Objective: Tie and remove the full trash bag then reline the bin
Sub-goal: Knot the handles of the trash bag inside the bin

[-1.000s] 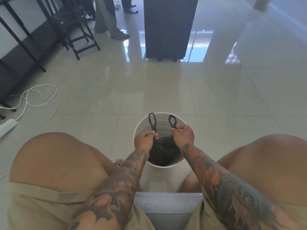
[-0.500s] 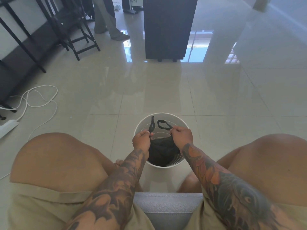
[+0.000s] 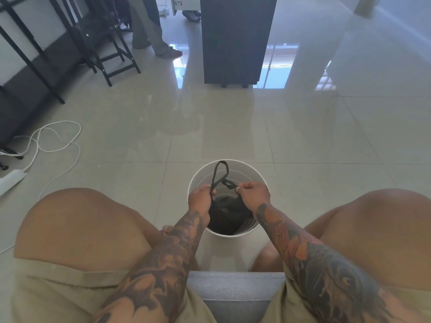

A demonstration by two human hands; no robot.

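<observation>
Left hand point(image 3: 201, 199): fingers curled, pinching one black handle loop point(image 3: 219, 172) at its base.
Right hand point(image 3: 252, 194): fingers curled, pinching the other handle, crossed with the first.
Trash bag point(image 3: 227, 214): black, below both hands, inside the bin.
Bin point(image 3: 200, 177): white, round, on the tiled floor point(image 3: 233, 127) between the knees.

An indoor room, likely an office or shared workspace. Glossy beige floor tiles point(image 3: 233, 127) run throughout. At 10 o'clock stand black metal table and stool frames point(image 3: 105, 50); at 9 o'clock white cables point(image 3: 58, 136) trail to a power strip point(image 3: 10, 181). A dark cabinet point(image 3: 235, 38) stands at 12 o'clock, with other people's legs point(image 3: 149, 26) beside it.
</observation>
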